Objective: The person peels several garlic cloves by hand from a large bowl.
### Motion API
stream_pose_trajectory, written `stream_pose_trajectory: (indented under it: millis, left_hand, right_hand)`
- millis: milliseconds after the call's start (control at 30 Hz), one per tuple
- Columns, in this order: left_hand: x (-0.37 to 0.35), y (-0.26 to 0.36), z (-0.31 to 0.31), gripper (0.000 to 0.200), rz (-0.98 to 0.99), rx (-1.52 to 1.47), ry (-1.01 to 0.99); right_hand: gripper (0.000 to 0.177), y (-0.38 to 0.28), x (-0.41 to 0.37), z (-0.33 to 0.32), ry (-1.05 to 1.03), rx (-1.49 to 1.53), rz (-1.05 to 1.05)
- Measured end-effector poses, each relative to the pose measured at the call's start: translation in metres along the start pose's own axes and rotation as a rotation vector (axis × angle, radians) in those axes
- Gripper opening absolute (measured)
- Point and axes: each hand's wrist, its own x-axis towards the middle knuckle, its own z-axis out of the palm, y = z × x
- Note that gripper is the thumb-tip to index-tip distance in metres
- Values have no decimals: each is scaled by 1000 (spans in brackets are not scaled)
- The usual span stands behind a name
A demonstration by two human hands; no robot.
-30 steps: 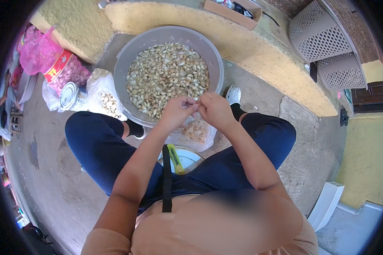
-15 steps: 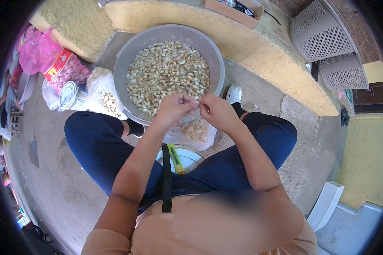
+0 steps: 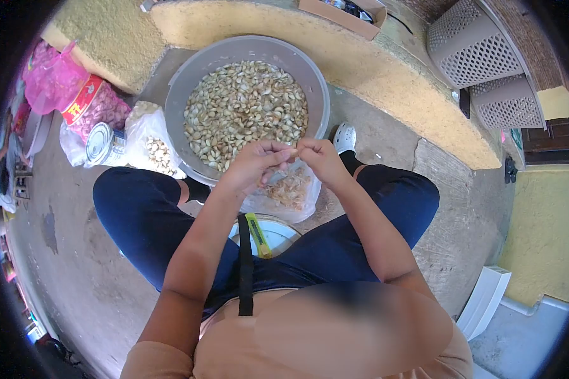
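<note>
Over the near rim of a large grey tub (image 3: 327, 107), my two hands meet at the fingertips. My left hand (image 3: 259, 165) is closed, pinching a small garlic clove (image 3: 293, 153) between thumb and forefinger. The fingers of my right hand (image 3: 324, 164) are closed on the clove's other end, mostly hiding it. Many unpeeled garlic cloves (image 3: 246, 107) fill the tub. Just below my hands lies a clear plastic bag (image 3: 294, 212) with dry garlic skins (image 3: 292, 189). A yellow-green box cutter (image 3: 258, 235) rests on a round white lid (image 3: 280, 232) between my legs.
Left of the tub stand a plastic bag (image 3: 146, 120) with pale cloves (image 3: 160, 155), a metal can (image 3: 98, 145) and a pink mesh sack (image 3: 104, 108). Behind runs a low yellow ledge (image 3: 360, 82) with a cardboard box (image 3: 354, 24). Perforated grey baskets (image 3: 480, 60) stand at right.
My right hand has turned slightly and its fingers have curled in at the clove. More of the skins in the bag shows below. The whole view has shifted a little.
</note>
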Motion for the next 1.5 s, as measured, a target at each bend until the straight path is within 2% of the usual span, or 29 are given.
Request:
stream_pose_trajectory:
  millis: [100,200,300,433,500,533,633,733,933,1033,1133,1233,1333,1500]
  left_hand:
    - [6,-10,-3,20,11,-167,-60]
    - [5,-10,-4,21,0,-227,-61]
    - [5,-8,-1,22,-4,-269,-29]
    - [11,-11,-5,24,19,-334,-10]
    - [10,-7,1,25,19,-332,58]
    - [9,-6,3,25,18,-330,93]
    - [13,-13,-7,26,18,-273,14]
    - [13,-14,-7,25,7,-239,39]
    - [4,-3,3,24,28,85,118]
    - [2,1,9,25,95,355,180]
    - [12,-16,3,24,501,714,246]
    - [20,-28,-1,21,536,590,280]
    - [10,-17,12,20,289,420,318]
    - [10,-16,15,23,127,102,326]
  right_hand:
    - [16,1,0,-3,-72,466,246]
    - [13,-3,0,-7,-151,541,320]
    - [15,-10,-2,-4,-47,349,301]
    - [10,-16,-3,-2,101,219,140]
    - [11,-18,-4,0,132,216,71]
    - [12,-16,-4,1,143,123,36]
    - [16,-10,-4,2,183,-86,-33]
    - [16,-15,-5,3,226,-139,-40]
    - [13,-17,-6,0,188,-251,-39]
    - [13,-22,-5,-1,155,-372,-67]
    - [12,-20,-4,-3,113,-515,-137]
    - [11,-14,-2,1,146,-550,-154]
    - [9,-5,-2,10,227,-505,-174]
    - [9,2,2,18,275,-305,-89]
